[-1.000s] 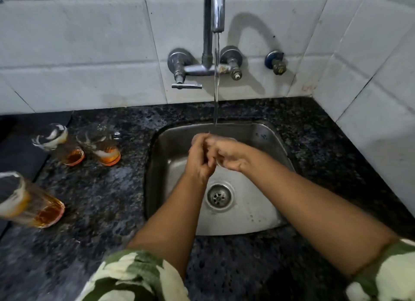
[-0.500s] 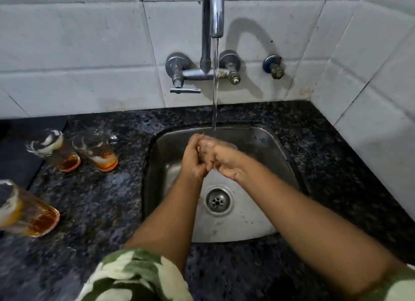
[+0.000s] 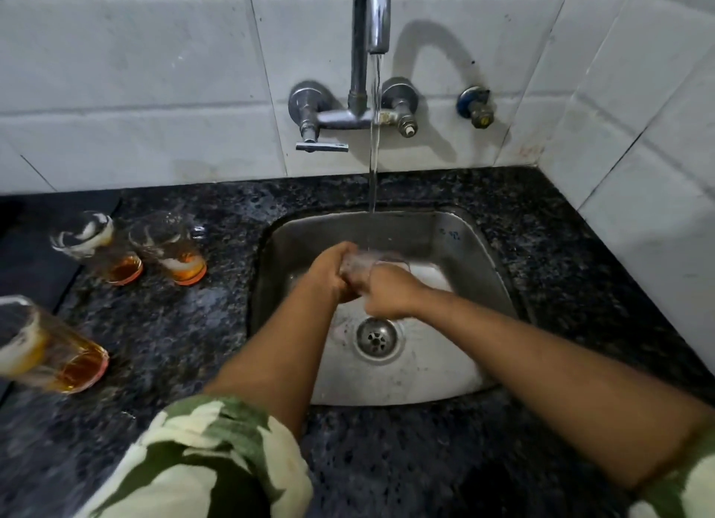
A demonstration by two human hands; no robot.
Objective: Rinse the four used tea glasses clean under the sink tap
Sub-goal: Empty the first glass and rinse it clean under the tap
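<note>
A dark counter (image 3: 162,324) holds a metal sink (image 3: 487,270). Three dirty glasses (image 3: 182,254) stand on the left. Over the sink, under the tap (image 3: 377,14), the left hand (image 3: 329,272) and right hand (image 3: 390,291) both grip one glass (image 3: 358,264).

Dim frontal light, tap (image 3: 370,14) shadow on tiles, edges bowed, hands motion-blurred.

Black speckled granite counter (image 3: 541,246) with three used tea glasses (image 3: 182,252).
</note>
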